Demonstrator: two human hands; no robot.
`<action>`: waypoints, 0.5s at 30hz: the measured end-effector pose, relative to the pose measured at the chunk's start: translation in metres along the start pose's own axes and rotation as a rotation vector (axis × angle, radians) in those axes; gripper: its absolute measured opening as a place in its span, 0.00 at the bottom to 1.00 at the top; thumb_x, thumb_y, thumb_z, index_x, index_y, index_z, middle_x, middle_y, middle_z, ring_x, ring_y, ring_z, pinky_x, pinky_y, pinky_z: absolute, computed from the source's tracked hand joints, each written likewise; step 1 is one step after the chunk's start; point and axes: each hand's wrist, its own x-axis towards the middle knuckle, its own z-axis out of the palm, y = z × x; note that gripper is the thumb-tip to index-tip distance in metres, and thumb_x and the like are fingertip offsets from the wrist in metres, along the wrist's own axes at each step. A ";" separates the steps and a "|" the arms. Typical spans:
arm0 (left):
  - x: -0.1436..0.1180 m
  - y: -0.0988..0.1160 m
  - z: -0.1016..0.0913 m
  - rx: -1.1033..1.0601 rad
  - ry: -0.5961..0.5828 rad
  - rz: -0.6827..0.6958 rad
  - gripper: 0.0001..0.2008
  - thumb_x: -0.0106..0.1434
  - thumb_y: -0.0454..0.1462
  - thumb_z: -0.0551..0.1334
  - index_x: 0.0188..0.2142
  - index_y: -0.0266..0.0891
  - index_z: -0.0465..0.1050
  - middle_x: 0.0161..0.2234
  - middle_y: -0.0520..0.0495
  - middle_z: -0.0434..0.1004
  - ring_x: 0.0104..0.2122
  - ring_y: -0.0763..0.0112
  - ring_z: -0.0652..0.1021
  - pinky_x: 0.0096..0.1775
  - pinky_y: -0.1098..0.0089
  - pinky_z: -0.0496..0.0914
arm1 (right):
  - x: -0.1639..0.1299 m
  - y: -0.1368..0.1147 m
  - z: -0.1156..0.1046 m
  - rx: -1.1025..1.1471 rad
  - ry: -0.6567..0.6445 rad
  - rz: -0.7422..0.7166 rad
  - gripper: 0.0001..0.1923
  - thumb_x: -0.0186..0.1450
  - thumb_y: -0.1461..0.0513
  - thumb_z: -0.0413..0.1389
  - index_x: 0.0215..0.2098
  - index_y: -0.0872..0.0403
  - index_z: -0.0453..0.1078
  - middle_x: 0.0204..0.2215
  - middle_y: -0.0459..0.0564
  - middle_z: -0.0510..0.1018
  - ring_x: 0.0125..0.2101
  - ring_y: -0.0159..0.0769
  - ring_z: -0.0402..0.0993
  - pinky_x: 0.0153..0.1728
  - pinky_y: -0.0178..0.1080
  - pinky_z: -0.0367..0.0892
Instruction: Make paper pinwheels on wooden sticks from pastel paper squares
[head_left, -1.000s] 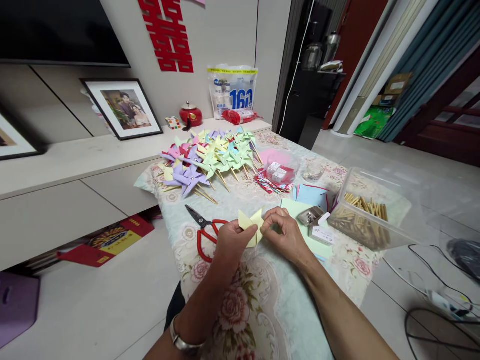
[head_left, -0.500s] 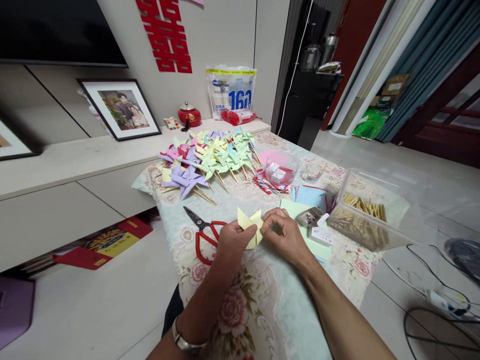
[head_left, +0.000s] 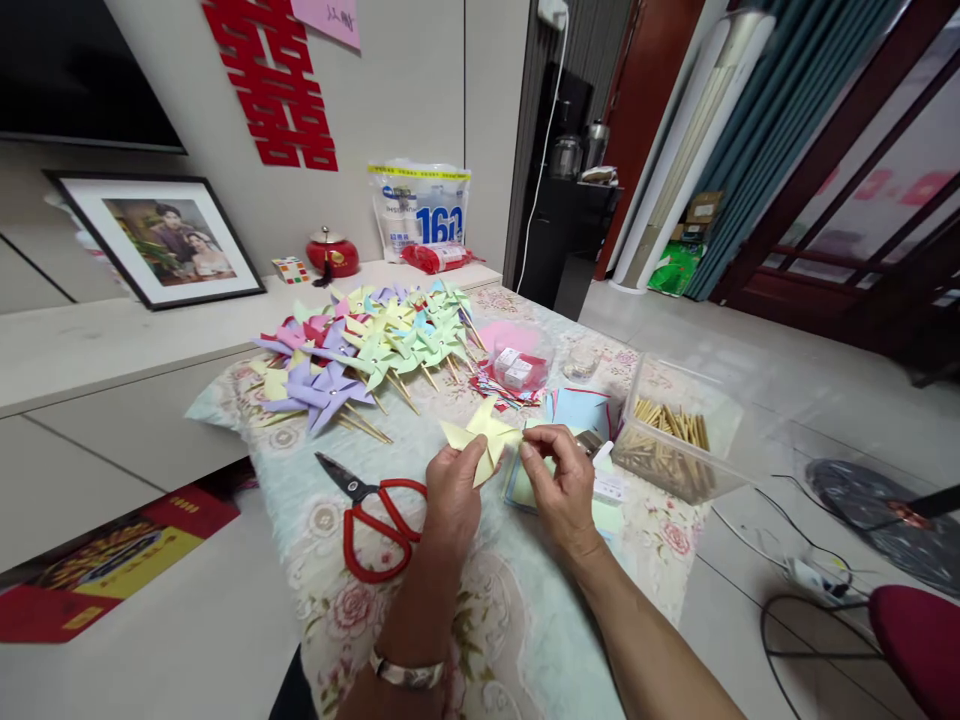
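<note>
Since a second ago, the yellow paper pinwheel (head_left: 480, 440) has opened from a folded wedge into a spread star shape, raised a little above the tablecloth.

Left hand (head_left: 454, 495) pinches the pinwheel's lower edge between thumb and fingers; right hand (head_left: 559, 485) has its thumb and forefinger closed at the pinwheel's right tip, other fingers curled. Red-handled scissors (head_left: 371, 510) lie just left of the left hand on the floral tablecloth (head_left: 517, 620). Beyond the right hand sits a clear box of wooden sticks (head_left: 667, 440); farther back lies a heap of finished pinwheels (head_left: 360, 345).
</note>
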 end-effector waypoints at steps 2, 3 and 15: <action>0.004 -0.009 -0.004 0.009 -0.051 0.031 0.16 0.46 0.41 0.72 0.34 0.35 0.78 0.28 0.50 0.82 0.26 0.70 0.78 0.32 0.72 0.70 | 0.002 -0.004 -0.004 0.003 -0.023 0.012 0.05 0.68 0.61 0.54 0.39 0.50 0.72 0.33 0.49 0.77 0.33 0.38 0.73 0.35 0.40 0.68; 0.005 -0.013 -0.006 0.011 -0.067 0.038 0.17 0.47 0.41 0.72 0.35 0.34 0.78 0.28 0.50 0.82 0.26 0.70 0.78 0.32 0.71 0.70 | 0.005 -0.006 -0.008 0.005 -0.034 0.025 0.05 0.68 0.61 0.54 0.39 0.50 0.72 0.32 0.49 0.77 0.33 0.37 0.73 0.35 0.40 0.68; -0.003 -0.017 -0.009 -0.006 -0.029 -0.030 0.17 0.45 0.39 0.73 0.33 0.32 0.78 0.27 0.49 0.83 0.25 0.71 0.78 0.29 0.72 0.71 | 0.095 -0.017 -0.085 -0.903 -0.792 -0.105 0.12 0.61 0.72 0.54 0.27 0.51 0.75 0.27 0.47 0.81 0.27 0.36 0.75 0.28 0.36 0.62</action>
